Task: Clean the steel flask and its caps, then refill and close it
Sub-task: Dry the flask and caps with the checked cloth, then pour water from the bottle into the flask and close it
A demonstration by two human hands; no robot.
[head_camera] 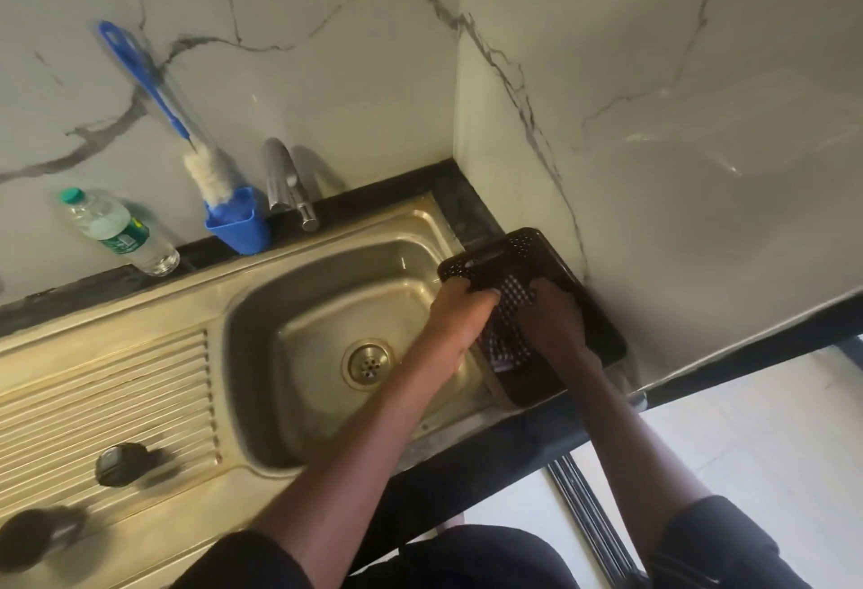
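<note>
1. Far left on the ribbed drainboard [107,383] I see two dark, blurred round things, one [122,464] above the other [39,537]. I take them for the flask's caps, though blur hides detail. They look small and light; wet, they would be slippery, so I'd pinch each by its rim.
2. Behind them a clear plastic bottle [119,230] leans on the wall, beside a blue bottle brush [163,112] standing in a blue holder [238,224]. The tap [285,184] is just right of that.
3. The sink [327,308] holds nothing I can make out.
4. My left hand [460,308] curls over the near edge of a dark perforated basket [527,261] on the counter by the sink's right rim.
5. My right hand [555,317] reaches into the basket, onto a checked cloth [509,327]; I cannot tell its grip.
6. I cannot see the steel flask itself; I'd expect it rigid, smooth and best held round the body.
</note>
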